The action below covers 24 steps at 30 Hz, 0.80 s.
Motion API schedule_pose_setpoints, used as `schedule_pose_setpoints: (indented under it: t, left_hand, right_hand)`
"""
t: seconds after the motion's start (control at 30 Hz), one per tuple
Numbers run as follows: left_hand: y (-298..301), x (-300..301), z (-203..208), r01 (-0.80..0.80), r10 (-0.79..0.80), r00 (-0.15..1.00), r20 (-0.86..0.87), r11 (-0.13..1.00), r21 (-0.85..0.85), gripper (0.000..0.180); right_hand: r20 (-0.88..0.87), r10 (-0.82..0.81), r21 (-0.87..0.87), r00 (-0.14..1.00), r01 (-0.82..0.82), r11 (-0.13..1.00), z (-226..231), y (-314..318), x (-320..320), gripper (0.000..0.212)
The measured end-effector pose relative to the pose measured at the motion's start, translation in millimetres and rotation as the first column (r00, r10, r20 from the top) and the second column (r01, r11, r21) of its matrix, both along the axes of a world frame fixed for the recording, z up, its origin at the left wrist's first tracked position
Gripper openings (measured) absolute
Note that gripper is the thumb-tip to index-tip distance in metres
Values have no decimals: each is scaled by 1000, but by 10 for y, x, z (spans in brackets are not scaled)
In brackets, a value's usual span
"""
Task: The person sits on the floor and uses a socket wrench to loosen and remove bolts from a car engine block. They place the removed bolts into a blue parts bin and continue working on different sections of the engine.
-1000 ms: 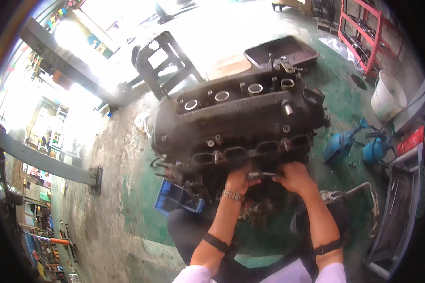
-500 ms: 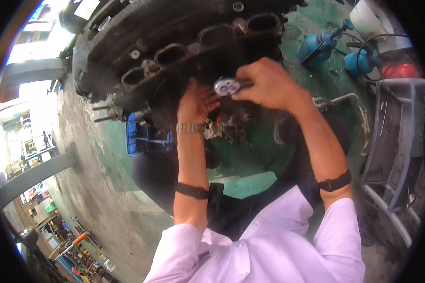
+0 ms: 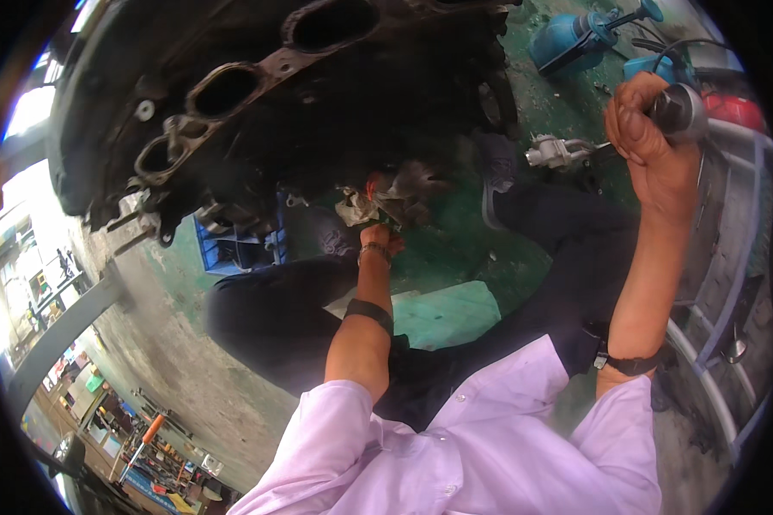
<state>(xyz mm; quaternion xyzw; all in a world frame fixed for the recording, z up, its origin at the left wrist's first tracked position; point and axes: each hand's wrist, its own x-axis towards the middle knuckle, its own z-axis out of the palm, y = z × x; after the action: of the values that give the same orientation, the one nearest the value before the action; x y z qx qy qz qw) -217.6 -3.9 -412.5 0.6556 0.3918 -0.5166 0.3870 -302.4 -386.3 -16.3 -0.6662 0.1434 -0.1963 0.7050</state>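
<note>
One dark, greasy engine head fills the upper left of the view, from about nine o'clock round to twelve, with three oval ports showing in a row along its flank. Two hands are at work. Two blue canister-like things lie on the green floor at one o'clock, one blue crate sits under the engine head towards nine o'clock, and one pale metal fitting lies on the floor near two o'clock.

Half a second ago both hands were together at the underside of the engine head, with a shiny metal piece between them. Now they are well apart — the right hand has swung out and up to two o'clock, while the left hand stays low, just left of centre. The camera has also tipped further down, so more of the white shirt and dark trousers shows.

The right hand is closed in a fist around a round metal tool, whose shiny silver end pokes out at the top of the fist; its kind cannot be told. The left hand reaches up under the engine head, its fingers curled at a bunched rag hanging there at about twelve o'clock from the wrist — whether it truly grips the rag cannot be told. The tool is thus far to the right of the engine head, at three o'clock from the left hand.
</note>
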Motion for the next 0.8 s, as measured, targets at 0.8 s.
schedule_pose_setpoints:
  t: [0.8]
  left_hand:
    - [-1058, -142, 833, 644, -351, 751, 560, 580, -499, 27]
  right_hand:
    - [-563, -3, -283, 827, -189, 940, -243, 242, 281, 28]
